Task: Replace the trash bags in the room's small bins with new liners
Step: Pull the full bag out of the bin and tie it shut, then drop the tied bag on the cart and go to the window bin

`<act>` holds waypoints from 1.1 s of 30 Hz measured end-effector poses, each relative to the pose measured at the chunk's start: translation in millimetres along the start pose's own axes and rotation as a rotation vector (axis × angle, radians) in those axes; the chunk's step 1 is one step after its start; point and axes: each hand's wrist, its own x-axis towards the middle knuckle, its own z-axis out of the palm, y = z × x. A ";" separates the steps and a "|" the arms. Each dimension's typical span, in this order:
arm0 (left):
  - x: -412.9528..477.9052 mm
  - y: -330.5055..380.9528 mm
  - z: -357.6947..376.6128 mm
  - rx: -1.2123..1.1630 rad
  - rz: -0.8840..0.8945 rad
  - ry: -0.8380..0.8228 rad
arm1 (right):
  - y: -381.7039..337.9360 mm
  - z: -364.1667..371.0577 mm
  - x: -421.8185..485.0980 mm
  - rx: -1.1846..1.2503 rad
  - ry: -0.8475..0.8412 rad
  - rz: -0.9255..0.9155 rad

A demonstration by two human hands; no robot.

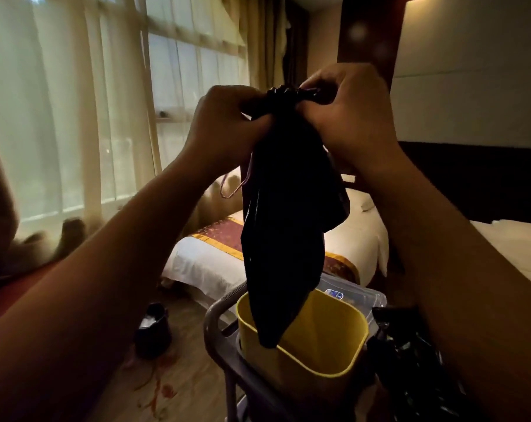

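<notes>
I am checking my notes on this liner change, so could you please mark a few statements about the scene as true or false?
1. Both hands grip the top of the black bag. True: left hand and right hand pinch its gathered mouth.
2. The yellow bin is already lined. False: its inside is bare; only the bag's tip dips in.
3. The bin sits on a cart. True.
4. The bag is white. False: it is black.
5. A bed lies beyond the bin. True.
</notes>
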 end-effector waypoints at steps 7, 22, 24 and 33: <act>1.5 -61.2 55.8 -0.167 -0.040 -0.133 | 49.1 28.4 -19.1 -0.066 -0.028 0.119; -129.5 -197.3 162.7 -0.172 -0.254 -0.742 | 142.6 121.6 -190.5 -0.311 -0.313 0.716; -147.8 -204.9 172.1 -0.107 -0.258 -0.783 | 151.5 131.5 -211.4 -0.391 -0.383 0.705; -188.6 -216.2 206.6 0.257 0.082 -1.179 | 180.3 160.1 -261.1 -0.746 -0.839 0.661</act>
